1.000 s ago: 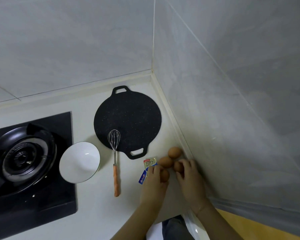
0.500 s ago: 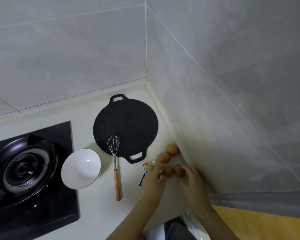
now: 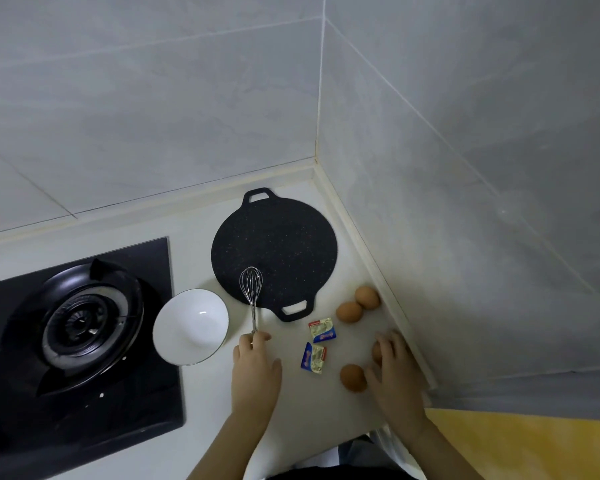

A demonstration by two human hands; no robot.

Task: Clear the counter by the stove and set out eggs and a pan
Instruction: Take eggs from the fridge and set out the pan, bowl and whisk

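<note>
Head view looks down on a pale counter (image 3: 201, 403) that runs into a corner of grey tiled walls. Near that back corner lies a flat round black speckled pan (image 3: 274, 252) with two loop handles, one toward the back wall and one toward the front edge. A steel balloon whisk (image 3: 252, 289) lies with its wire head over the pan's front rim and its shaft running toward the front edge; the left hand (image 3: 255, 372) covers the handle, fingers curled round it just below the shaft. Just left of the whisk sits a white round bowl (image 3: 190, 326), upright, its left rim reaching the black glass gas hob (image 3: 73, 327) at the counter's left end. Two small foil-wrapped packets (image 3: 317, 344) lie between the left hand and the eggs, near each other but apart. Two brown eggs (image 3: 357, 304) rest touching each other beside the right wall's edge strip, just off the pan's front handle. Nearer the front edge, a third brown egg (image 3: 353, 377) sits against the thumb side of the right hand (image 3: 394, 370), whose spread, relaxed fingers lie over a fourth egg (image 3: 377, 351), mostly hidden; whether they grip it cannot be told.
</note>
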